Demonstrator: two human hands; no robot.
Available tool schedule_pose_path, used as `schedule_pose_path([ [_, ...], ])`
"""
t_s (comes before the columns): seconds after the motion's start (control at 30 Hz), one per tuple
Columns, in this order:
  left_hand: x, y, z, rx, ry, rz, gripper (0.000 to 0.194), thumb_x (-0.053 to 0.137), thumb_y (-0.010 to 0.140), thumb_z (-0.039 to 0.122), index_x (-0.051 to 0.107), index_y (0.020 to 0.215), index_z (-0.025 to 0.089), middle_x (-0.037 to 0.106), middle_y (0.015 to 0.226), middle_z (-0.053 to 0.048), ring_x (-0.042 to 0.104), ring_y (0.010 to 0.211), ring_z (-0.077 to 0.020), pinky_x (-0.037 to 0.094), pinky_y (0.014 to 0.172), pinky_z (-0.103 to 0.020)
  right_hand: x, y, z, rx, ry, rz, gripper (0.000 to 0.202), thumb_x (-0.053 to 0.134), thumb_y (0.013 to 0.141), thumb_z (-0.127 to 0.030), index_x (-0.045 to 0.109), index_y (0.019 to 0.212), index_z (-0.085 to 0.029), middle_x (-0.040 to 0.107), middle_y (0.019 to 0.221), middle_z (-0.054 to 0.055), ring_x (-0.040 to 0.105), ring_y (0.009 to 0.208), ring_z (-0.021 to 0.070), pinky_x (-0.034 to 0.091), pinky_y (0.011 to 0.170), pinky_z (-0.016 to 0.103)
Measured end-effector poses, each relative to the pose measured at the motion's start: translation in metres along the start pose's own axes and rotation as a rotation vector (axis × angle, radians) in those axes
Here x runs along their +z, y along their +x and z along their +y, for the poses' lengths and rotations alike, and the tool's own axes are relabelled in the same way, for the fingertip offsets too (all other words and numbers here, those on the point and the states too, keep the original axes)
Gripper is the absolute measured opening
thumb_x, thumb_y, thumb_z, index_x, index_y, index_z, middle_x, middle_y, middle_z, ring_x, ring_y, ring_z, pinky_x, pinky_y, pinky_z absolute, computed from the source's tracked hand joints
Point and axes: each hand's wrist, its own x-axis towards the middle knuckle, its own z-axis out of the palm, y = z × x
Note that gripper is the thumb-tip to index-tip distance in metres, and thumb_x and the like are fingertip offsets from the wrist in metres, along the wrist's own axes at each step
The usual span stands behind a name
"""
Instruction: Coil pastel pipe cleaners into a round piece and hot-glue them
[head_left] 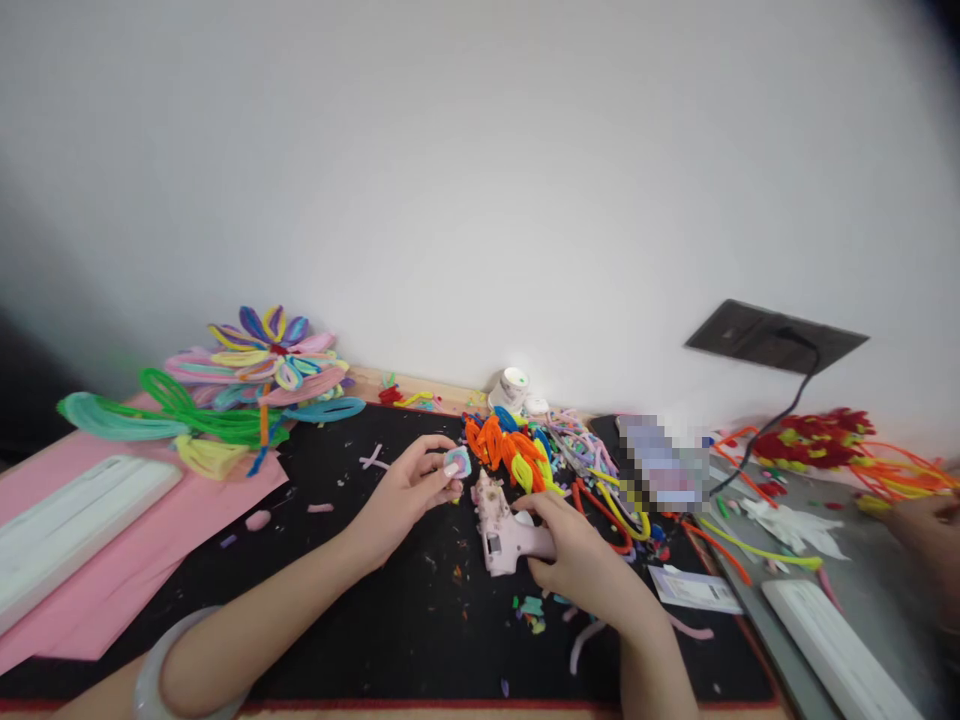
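Worn on the left arm (300, 585), a pale bangle (154, 665) was seen over the near left corner of the mat (360, 640), by which much of the counter (375, 380) was covered, perhaps for protection. Around the mat's middle, a small pastel piece (459, 463) was pinched between the thumb and fingers of the left hand (416, 475); it was held near its rim, apparently so that its face was left uncovered. Just right of it, the glue gun (496, 525) was gripped by its handle in the right hand (574, 550), with the fingers curled around; its narrower end was pointed at the mat's far edge, presumably so that heat was kept from the palm.

Bright loops (525, 455) were heaped toward the far edge, probably for easy reach, while flowers (279, 350) were piled near the far left corner, likely out of the way. At the mat's far right corner a phone (664, 465) was set, its screen masked by coarse blocks. Print was carried by a label (697, 590) at the right edge, but no words could be read; no brand could be made out on the gun.
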Motion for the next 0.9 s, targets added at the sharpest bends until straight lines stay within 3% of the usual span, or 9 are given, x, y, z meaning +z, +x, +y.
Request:
schedule_pose_path([
  [0.2,0.000,0.001,0.000,0.032,0.043,0.071,0.025,0.070,0.081,0.033,0.059,0.101,0.023,0.060,0.087,0.003,0.057,0.074,-0.0098,0.050,0.076,-0.025,0.002,0.004,-0.008,0.025,-0.029,0.043,0.048,0.049,0.058,-0.001,0.058,0.102,-0.019,0.060,0.101,0.007,0.057,0.093,0.0230,0.044,0.082,0.032],
  [0.33,0.000,0.001,0.001,0.027,0.044,0.097,0.026,0.071,0.080,0.034,0.059,0.100,0.022,0.059,0.078,0.004,0.055,0.070,-0.0099,0.048,0.070,-0.024,-0.008,0.004,-0.014,0.048,0.128,0.104,0.033,0.050,0.062,-0.005,0.059,0.092,-0.018,0.061,0.083,0.001,0.055,0.074,0.0172,0.041,0.066,0.025],
  [0.47,0.003,-0.002,0.003,-0.009,0.033,0.044,0.025,0.070,0.080,0.034,0.059,0.098,0.021,0.057,0.074,0.004,0.052,0.069,-0.0096,0.046,0.070,-0.024,-0.012,0.004,-0.012,0.082,0.359,0.196,0.015,0.055,0.075,-0.019,0.063,0.087,-0.016,0.057,0.070,-0.001,0.048,0.062,0.0141,0.038,0.056,0.024],
  [0.63,0.005,-0.004,0.005,-0.039,0.009,-0.006,0.026,0.074,0.077,0.034,0.061,0.095,0.021,0.056,0.075,0.004,0.052,0.068,-0.0093,0.045,0.069,-0.024,-0.003,0.005,-0.003,0.111,0.616,0.216,0.024,0.061,0.080,-0.027,0.064,0.100,-0.015,0.048,0.057,-0.004,0.036,0.048,0.0098,0.035,0.047,0.022],
  [0.9,0.003,-0.004,0.000,-0.039,-0.013,-0.082,0.027,0.073,0.078,0.033,0.062,0.100,0.023,0.058,0.080,0.003,0.053,0.069,-0.0091,0.045,0.070,-0.024,0.005,0.006,0.000,0.111,0.769,0.139,0.025,0.060,0.085,-0.038,0.056,0.096,-0.016,0.034,0.053,-0.009,0.027,0.043,0.0063,0.027,0.041,0.020],
])
